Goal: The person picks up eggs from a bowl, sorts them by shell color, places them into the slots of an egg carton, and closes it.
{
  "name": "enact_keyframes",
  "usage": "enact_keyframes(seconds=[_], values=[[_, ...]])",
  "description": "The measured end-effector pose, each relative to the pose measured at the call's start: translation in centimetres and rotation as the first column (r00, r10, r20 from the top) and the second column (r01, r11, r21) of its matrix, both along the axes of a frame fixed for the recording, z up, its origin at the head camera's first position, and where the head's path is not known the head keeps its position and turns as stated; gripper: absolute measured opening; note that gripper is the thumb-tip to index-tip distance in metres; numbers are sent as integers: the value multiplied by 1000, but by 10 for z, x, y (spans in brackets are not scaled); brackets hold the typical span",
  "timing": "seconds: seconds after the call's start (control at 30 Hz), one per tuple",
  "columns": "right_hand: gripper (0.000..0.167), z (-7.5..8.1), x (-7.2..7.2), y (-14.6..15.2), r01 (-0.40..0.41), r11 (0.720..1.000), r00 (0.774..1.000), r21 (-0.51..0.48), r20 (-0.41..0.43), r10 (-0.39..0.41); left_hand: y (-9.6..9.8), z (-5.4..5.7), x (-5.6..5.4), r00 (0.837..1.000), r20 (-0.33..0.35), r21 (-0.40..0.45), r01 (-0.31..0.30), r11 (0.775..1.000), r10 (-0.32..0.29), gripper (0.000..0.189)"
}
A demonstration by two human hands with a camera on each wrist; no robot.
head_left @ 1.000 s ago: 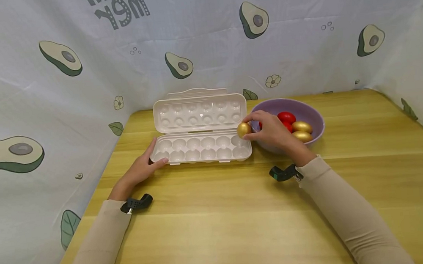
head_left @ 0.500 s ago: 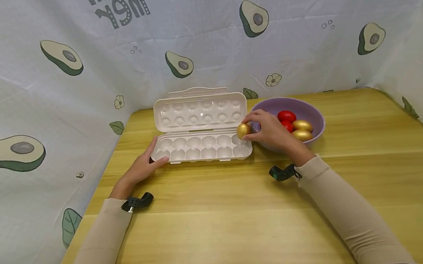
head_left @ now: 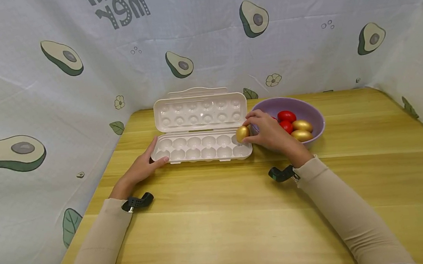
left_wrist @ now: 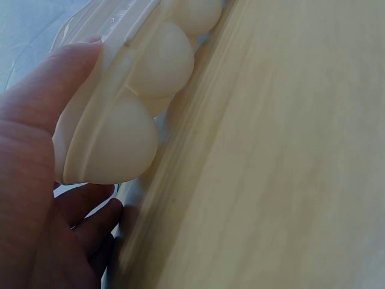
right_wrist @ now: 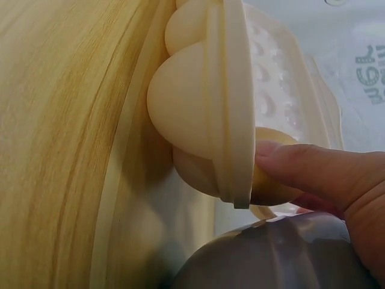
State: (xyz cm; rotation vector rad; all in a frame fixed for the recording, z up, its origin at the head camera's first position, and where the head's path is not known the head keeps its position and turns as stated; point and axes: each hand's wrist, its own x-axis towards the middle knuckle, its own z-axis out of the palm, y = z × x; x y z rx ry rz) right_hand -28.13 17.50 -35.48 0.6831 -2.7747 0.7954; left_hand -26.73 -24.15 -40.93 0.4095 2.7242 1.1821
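Observation:
A cream plastic egg carton [head_left: 193,159] lies with its lid [head_left: 200,112] raised at the back, two rows of cups facing up. My left hand [head_left: 140,168] holds the carton's left end; in the left wrist view the thumb [left_wrist: 54,81] lies over the rim and the fingers reach around beneath the end. Between thumb and fingers, my right hand [head_left: 272,132] pinches a golden egg [head_left: 242,134] at the back-row cup on the right end. From the right wrist view, the egg's lower part [right_wrist: 274,183] sits behind the carton's rim, partly hidden.
Close to the carton's right end stands a purple bowl [head_left: 319,121] containing red eggs [head_left: 286,116] and golden eggs [head_left: 303,135]. My right forearm passes in front of it. Behind the wooden table [head_left: 212,221] hangs a white curtain [head_left: 213,34] printed with avocados.
My right hand has moved slightly down and left with the golden egg, bringing it lower at the cup. The left hand stays on the carton.

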Motion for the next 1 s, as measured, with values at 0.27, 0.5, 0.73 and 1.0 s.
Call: enact_keyframes(seconds=[0.27,0.5,0.73,1.0], values=[[33,-1,0,2,-37,999,999,0,-35,37,1,1,0,1000,3,-2,-4,1000,4,94],[33,0,-1,2,-39,999,999,1,-37,39,1,2,-1,1000,3,-6,-8,1000,8,93],[31,0,-2,1,-34,999,999,-3,-28,33,0,2,0,1000,1,-15,-11,1000,11,93],[29,5,1,3,13,998,997,-60,74,-9,0,2,1,1000,8,-11,-11,1000,11,93]])
